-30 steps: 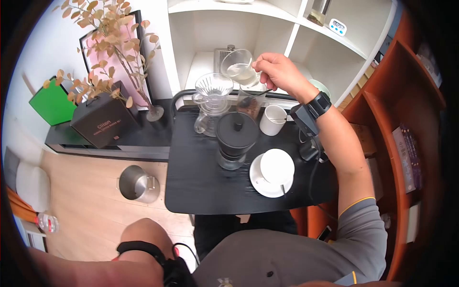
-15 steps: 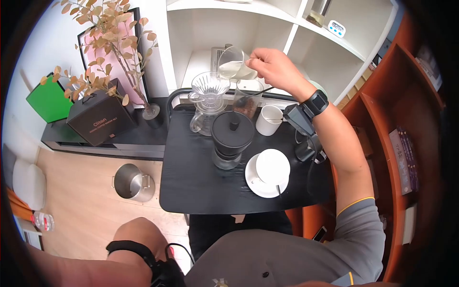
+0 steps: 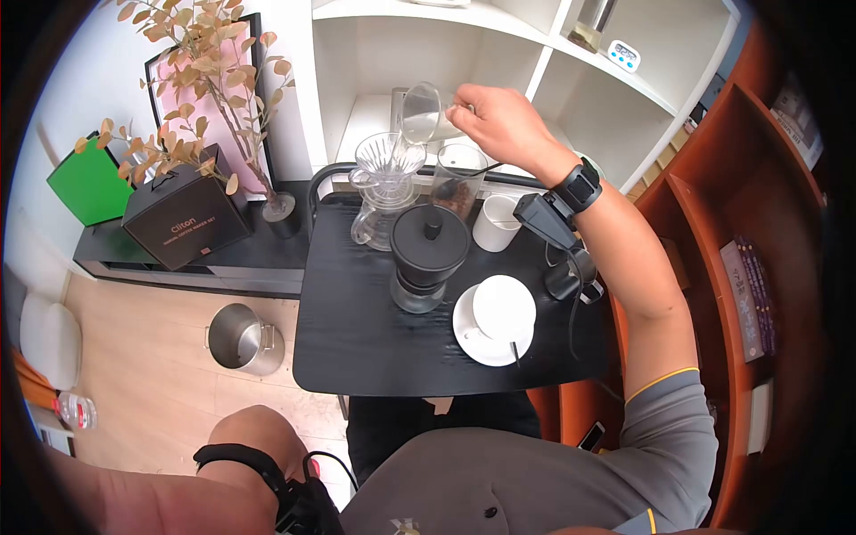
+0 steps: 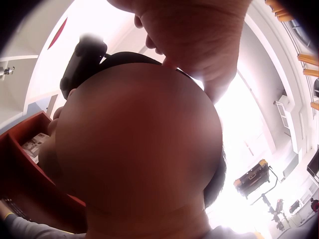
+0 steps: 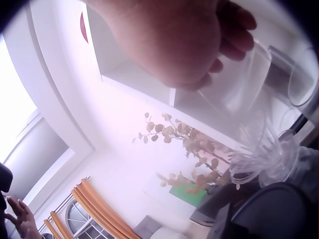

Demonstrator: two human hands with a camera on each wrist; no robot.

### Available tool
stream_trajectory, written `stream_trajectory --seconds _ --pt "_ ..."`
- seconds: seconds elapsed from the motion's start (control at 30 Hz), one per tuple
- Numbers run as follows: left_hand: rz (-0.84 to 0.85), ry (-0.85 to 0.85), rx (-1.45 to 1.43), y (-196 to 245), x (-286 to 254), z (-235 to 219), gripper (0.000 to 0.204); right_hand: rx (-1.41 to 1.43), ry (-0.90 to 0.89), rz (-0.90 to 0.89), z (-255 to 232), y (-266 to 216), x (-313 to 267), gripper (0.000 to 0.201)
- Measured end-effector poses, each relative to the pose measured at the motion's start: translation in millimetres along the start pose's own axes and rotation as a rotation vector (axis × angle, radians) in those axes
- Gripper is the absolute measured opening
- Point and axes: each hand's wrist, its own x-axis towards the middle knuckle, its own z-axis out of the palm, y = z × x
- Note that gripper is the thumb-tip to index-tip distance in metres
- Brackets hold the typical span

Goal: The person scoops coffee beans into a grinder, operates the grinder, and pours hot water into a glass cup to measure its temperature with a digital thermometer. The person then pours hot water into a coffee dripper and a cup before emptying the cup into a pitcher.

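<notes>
My right hand (image 3: 504, 125) grips a clear glass (image 3: 422, 113), its mouth tipped left above a ribbed clear dripper (image 3: 390, 159). Clear liquid shows at the glass's lower rim, over the dripper. The dripper stands on a glass server (image 3: 374, 225). In the right wrist view my curled fingers (image 5: 237, 42) are at the glass (image 5: 241, 82), with the dripper (image 5: 266, 154) below. My left hand (image 4: 194, 40) is raised beside the head, out of the head view; its fingers look loosely bent near a black device (image 4: 84, 62), and contact cannot be made out.
On the black table (image 3: 348, 348) stand a black-lidded grinder (image 3: 430, 245), a glass with dark contents and a handle (image 3: 456, 183), a white mug (image 3: 496, 223) and a white cup (image 3: 505, 308) on its saucer. White shelves (image 3: 428, 53) rise behind; a steel pot (image 3: 245, 339) is on the floor.
My right hand has moved left with the glass and tipped it further, bringing its mouth above the dripper. The table's things have shifted slightly left in the head view.
</notes>
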Motion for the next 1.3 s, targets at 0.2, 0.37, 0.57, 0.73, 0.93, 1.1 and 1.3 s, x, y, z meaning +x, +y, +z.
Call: stream_trajectory --seconds 0.2,0.37,0.57,0.73,0.93,1.1,1.3 --pt "0.032 -0.003 -0.029 -2 7 -2 0.055 -0.063 0.018 -0.02 -1 -10 3 0.031" --pt "0.019 -0.009 -0.051 2 0 -4 0.054 -0.17 0.0 -0.036 -2 -14 4 0.028" --pt "0.036 -0.016 -0.079 1 4 -5 0.054 -0.256 0.071 -0.141 3 -15 6 0.024" --pt "0.039 -0.015 -0.099 1 3 -8 0.053 -0.327 0.142 -0.255 10 -15 4 0.021" --pt "0.058 -0.022 -0.124 0 8 -12 0.053 -0.373 0.176 -0.301 14 -15 4 0.02" --pt "0.067 -0.034 -0.147 1 9 -16 0.052 -0.095 0.23 -0.105 4 -6 8 0.026" --pt "0.091 -0.09 -0.202 -1 14 -14 0.052 0.581 0.127 0.295 -60 -2 -43 0.029"
